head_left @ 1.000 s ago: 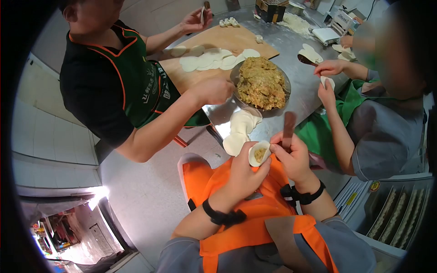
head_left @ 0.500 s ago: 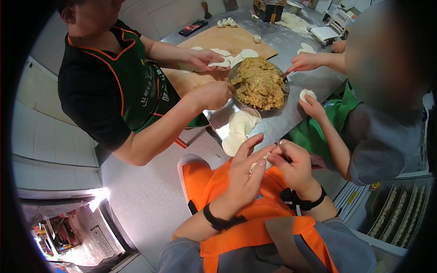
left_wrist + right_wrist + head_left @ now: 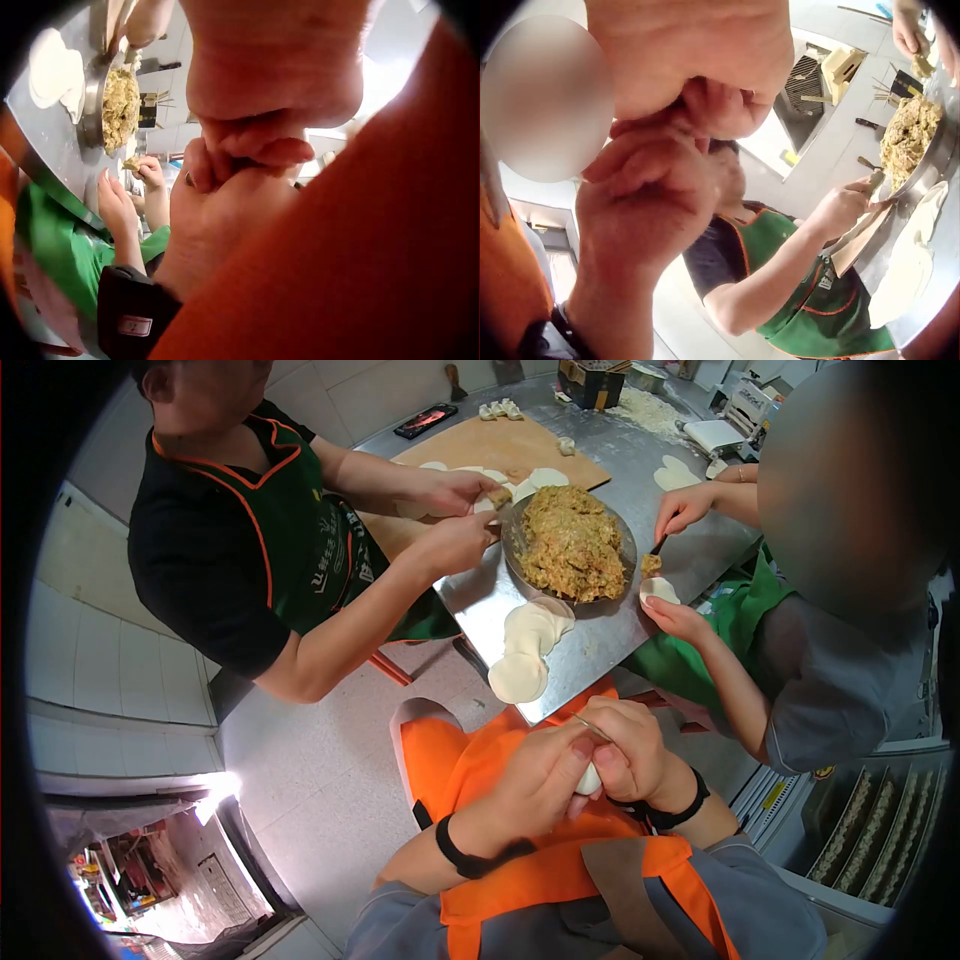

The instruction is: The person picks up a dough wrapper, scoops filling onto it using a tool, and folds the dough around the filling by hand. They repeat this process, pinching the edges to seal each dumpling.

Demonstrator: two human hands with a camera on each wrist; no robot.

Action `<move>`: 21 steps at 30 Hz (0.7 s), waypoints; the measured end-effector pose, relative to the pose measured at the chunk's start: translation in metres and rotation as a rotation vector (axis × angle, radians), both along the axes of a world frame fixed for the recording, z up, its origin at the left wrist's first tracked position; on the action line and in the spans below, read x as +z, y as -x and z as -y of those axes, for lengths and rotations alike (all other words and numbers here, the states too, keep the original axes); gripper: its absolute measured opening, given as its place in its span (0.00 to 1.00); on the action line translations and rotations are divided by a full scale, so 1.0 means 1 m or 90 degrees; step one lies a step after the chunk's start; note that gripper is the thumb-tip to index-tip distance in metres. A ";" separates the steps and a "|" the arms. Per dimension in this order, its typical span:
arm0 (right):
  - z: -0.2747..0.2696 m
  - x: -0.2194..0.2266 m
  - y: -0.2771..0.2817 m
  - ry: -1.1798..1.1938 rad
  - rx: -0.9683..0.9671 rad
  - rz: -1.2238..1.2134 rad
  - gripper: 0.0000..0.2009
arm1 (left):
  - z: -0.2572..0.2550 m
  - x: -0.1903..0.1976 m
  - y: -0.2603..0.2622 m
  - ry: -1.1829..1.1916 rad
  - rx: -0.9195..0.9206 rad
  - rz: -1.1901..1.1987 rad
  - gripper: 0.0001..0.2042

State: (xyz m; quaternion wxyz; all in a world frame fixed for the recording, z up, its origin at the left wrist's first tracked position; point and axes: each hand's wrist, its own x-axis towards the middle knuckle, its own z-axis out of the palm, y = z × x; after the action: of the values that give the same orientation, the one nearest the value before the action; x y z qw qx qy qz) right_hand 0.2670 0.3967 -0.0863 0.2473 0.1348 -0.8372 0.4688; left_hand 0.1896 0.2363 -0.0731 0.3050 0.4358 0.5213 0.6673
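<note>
Over my lap in the head view, my left hand (image 3: 535, 772) and right hand (image 3: 628, 748) press together around a dumpling (image 3: 588, 779). Its white dough shows below my thumbs; the rest is hidden by the fingers. A thin, narrow strip (image 3: 592, 727) sticks out between the hands near the right knuckles. In the left wrist view, the fingers of my left hand (image 3: 274, 71) meet my right hand (image 3: 225, 210). The right wrist view has my right hand (image 3: 697, 52) above my left hand (image 3: 645, 202), the dumpling hidden between them.
A bowl of filling (image 3: 572, 545) stands on the metal table (image 3: 590, 650), with overlapping dough wrappers (image 3: 530, 645) beside it near the corner. A person in a dark green apron (image 3: 310, 545) works at left; another at right holds a wrapper (image 3: 658, 592) and a loaded spatula (image 3: 652, 560).
The filled wrapper, open and cupped earlier, has been folded over and is now squeezed between both hands, which have moved slightly lower and closer together. The person at right has lifted filling from the bowl.
</note>
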 end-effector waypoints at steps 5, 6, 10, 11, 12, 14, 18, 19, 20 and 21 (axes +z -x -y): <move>0.006 -0.004 0.001 -0.022 -0.024 -0.033 0.10 | -0.013 -0.013 -0.006 -0.102 0.160 -0.187 0.14; 0.006 -0.005 0.001 -0.023 -0.024 -0.038 0.10 | -0.013 -0.015 -0.006 -0.105 0.175 -0.233 0.15; 0.006 -0.008 0.004 0.022 -0.065 -0.011 0.09 | -0.001 -0.002 -0.005 0.059 0.059 0.097 0.20; 0.002 -0.008 0.001 0.062 -0.067 0.032 0.09 | 0.000 0.002 -0.006 0.086 0.043 0.204 0.21; 0.001 -0.005 0.001 0.101 -0.068 0.073 0.09 | -0.003 0.005 -0.006 0.071 0.058 0.277 0.22; 0.002 0.006 -0.001 0.161 -0.063 0.146 0.07 | -0.001 0.003 -0.002 0.076 0.068 0.279 0.23; 0.010 0.026 -0.002 0.143 -0.091 0.189 0.04 | -0.005 -0.004 0.002 0.132 0.070 0.208 0.20; 0.010 0.027 -0.001 0.121 -0.113 0.181 0.04 | -0.007 -0.009 0.000 0.102 0.070 0.183 0.19; 0.003 0.010 -0.003 0.067 -0.142 0.140 0.04 | -0.009 -0.013 -0.001 0.072 0.069 0.158 0.19; 0.001 0.009 -0.004 0.101 -0.154 0.156 0.04 | -0.009 -0.015 -0.003 0.079 0.104 0.135 0.16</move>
State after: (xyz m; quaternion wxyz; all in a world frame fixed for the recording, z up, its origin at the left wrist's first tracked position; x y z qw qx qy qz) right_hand 0.2709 0.3953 -0.0772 0.2079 -0.0444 -0.8314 0.5134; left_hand 0.1925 0.2449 -0.0881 0.3296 0.2992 0.5600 0.6987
